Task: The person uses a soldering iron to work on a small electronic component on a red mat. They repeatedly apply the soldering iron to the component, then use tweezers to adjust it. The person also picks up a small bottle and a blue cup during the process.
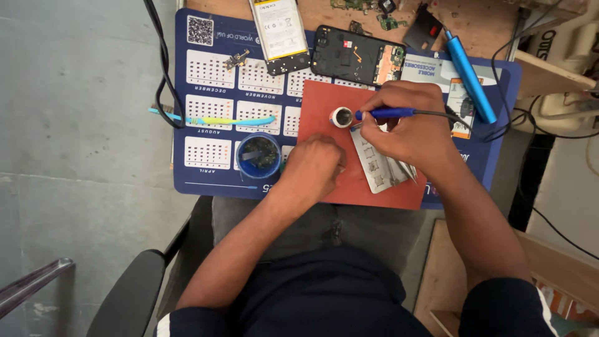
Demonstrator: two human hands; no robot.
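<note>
A: Right hand [409, 128]?

B: Fingers closed around a blue-handled corded iron [384, 113], held level. Its tip sits at a small round pot [341, 117] on the red mat [324, 103].

A: Left hand [315, 165]?

B: Curled into a loose fist, knuckles up, resting on the red mat near its lower left edge. Cannot tell whether it grips anything.

A: Surroundings?

B: A metal stencil plate [374, 168] lies on the mat under the right hand. A blue round tub [258, 156] stands just left of the mat on the blue calendar mat [215, 93]. An opened phone [359, 56] lies beyond, and a blue pen-shaped tool [469, 76] to the right.
</note>
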